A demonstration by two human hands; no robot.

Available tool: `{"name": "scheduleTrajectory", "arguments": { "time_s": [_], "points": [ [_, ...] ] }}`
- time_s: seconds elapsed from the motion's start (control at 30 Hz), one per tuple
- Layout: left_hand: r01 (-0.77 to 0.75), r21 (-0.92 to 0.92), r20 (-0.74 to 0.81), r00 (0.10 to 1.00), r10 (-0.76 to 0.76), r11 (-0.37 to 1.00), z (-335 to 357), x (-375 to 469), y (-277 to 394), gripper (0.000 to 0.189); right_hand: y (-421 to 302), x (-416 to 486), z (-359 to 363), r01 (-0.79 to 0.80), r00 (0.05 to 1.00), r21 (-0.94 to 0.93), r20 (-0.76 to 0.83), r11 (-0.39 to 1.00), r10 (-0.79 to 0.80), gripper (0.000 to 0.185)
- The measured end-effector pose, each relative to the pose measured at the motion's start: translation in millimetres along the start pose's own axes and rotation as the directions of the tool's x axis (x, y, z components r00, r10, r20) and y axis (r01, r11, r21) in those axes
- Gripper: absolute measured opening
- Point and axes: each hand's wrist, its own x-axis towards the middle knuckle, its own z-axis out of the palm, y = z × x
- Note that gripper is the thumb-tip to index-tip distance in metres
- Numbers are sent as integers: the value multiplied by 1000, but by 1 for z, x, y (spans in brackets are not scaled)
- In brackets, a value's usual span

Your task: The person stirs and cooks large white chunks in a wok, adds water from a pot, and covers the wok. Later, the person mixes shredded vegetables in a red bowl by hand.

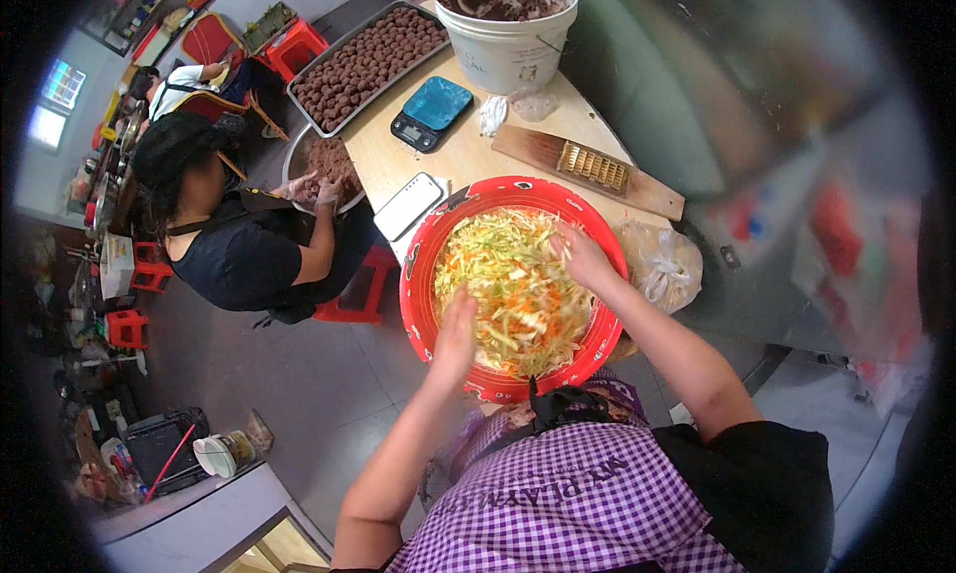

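Observation:
A red patterned basin [418, 304] rests at the near end of the wooden table. Shredded pale-green vegetable [508, 274] mixed with orange shreds, perhaps carrot, fills it. Over the basin's near left side, my left hand [455, 338] is held edge-on with its fingers together and extended, slightly blurred. At the far right of the heap, my right hand [582, 256] touches the shreds with curved fingers, and a few strands lie by its fingertips. Whether it grips any of them is unclear. Beyond the rim lies a wooden grater [590, 166] with a metal cutting plate.
A phone [409, 205], a digital scale [432, 114], a smeared white bucket [500, 58] and a tray of brown balls [366, 61] stand farther back. A knotted plastic bag [665, 263] sits right of the basin. To the left, a seated co-worker [239, 252] works over a metal bowl [295, 155].

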Motion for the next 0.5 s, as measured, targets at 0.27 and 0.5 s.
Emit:
{"name": "scheduleTrajectory", "arguments": {
  "time_s": [0.27, 0.5],
  "points": [
    [212, -326, -27, 972, -233, 921, -7, 171, -26, 50, -32, 85, 61, -212, 934, 39, 302, 977, 190, 77],
    [-375, 586, 152, 922, 357, 718, -16, 91, -22, 63, -52, -8, 22, 150, 944, -63, 306, 987, -124, 65]
  ]
}}
